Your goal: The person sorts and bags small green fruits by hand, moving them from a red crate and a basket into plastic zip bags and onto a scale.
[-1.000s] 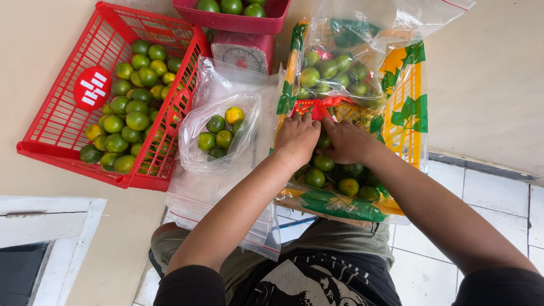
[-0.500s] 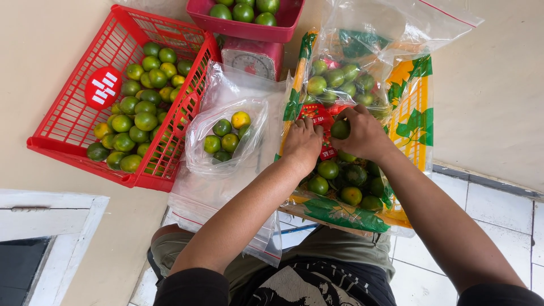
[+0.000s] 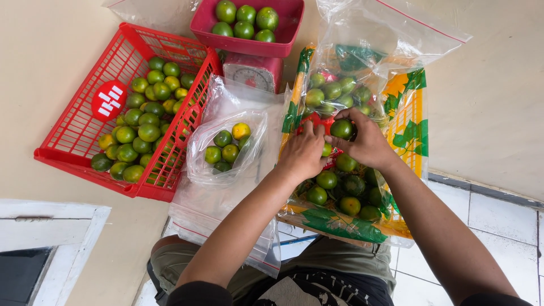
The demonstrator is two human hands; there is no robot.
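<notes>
- Closest in: the person's lap, dark printed shirt and olive shorts, with both bare forearms running up from it.
- Left hand is curled, back to the camera, fingers closed on something small at the red mesh; can't tell exactly what they pinch.
- Right hand has its fingers closed around a round, smooth green lime, held right over the open printed sack.
- That sack is glossy woven plastic, yellow with green leaf shapes, and full of more limes, mostly green, a few yellowish.
- Just left of the hands: a crinkly clear plastic bag with a handful of limes, lying on a flat clear zip bag.
- Further left, a red plastic grid basket piled with limes.
- Above the hands, another clear zip bag covers part of the sack.
- Farthest: a red kitchen scale, round dial, its tray carrying five limes.
- Beige floor, white tiles at right.
</notes>
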